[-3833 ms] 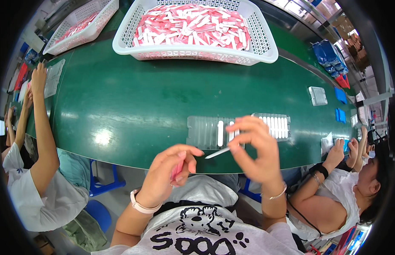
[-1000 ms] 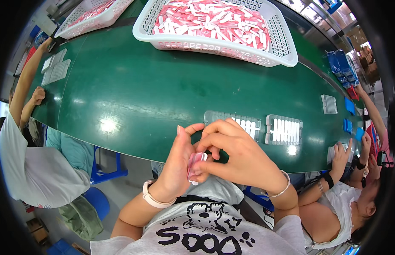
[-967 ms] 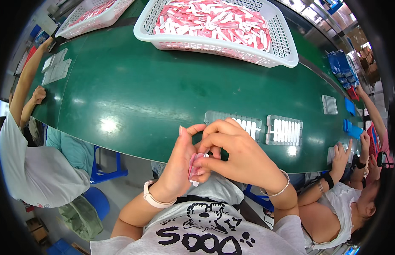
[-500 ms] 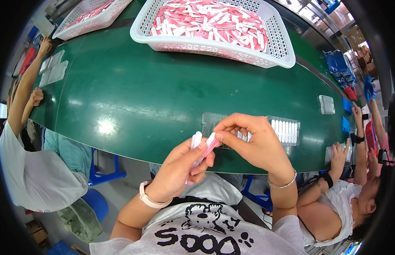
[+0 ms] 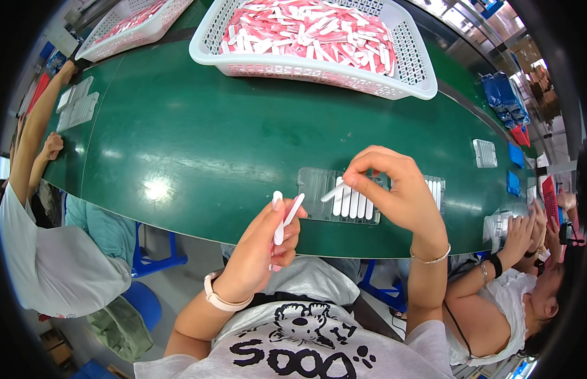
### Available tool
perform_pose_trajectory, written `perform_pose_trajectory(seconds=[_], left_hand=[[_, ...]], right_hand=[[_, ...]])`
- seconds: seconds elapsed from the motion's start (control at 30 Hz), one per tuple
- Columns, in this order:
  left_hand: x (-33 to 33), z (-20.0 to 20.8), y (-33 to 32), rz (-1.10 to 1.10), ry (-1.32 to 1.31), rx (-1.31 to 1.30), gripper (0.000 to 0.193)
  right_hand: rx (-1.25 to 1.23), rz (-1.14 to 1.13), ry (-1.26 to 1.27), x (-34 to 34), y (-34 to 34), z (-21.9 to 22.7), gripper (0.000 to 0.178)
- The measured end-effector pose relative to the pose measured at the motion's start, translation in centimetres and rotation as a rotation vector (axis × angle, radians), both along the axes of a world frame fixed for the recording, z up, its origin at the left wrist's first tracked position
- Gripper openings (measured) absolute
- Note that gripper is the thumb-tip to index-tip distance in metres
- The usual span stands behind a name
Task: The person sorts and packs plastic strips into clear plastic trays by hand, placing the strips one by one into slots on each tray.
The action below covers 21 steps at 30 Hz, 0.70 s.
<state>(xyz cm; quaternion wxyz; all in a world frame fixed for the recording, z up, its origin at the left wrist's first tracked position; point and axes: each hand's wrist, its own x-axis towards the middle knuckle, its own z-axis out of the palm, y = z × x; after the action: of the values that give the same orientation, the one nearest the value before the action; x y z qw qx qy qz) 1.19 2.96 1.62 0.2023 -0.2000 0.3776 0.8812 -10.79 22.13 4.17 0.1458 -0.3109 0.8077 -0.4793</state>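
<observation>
My left hand is closed around a few short, flat nail files with rounded ends, white on one face and pink on the other. Between thumb and fingertips, my right hand pinches a single white nail file, tilted over a clear plastic tray. Several white files lie side by side in that tray, and its left portion shows bare plastic. Partly behind my right wrist is another filled section; whether it joins the same tray is hidden.
A white perforated basket heaped with pink and white files stands at the far side of the green table. Another basket is at far left. Co-workers' hands are at both ends, near more clear trays.
My hands have parted. The right one has moved right, carrying one nail file from the left hand's bunch to above the tray; the left has shifted slightly left.
</observation>
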Motion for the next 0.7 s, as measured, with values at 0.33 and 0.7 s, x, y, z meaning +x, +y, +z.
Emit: perform_pose_trajectory(seconds=[0.33, 0.7], left_hand=[[0.1, -0.7, -0.5, 0.066, 0.030, 0.105, 0.048], [-0.1, -0.4, -0.7, 0.042, -0.022, 0.130, 0.019]], right_hand=[[0.309, 0.143, 0.103, -1.9, -2.0, 0.0, 0.015], [0.305, 0.096, -0.001, -1.8, -1.9, -0.9, 0.024]])
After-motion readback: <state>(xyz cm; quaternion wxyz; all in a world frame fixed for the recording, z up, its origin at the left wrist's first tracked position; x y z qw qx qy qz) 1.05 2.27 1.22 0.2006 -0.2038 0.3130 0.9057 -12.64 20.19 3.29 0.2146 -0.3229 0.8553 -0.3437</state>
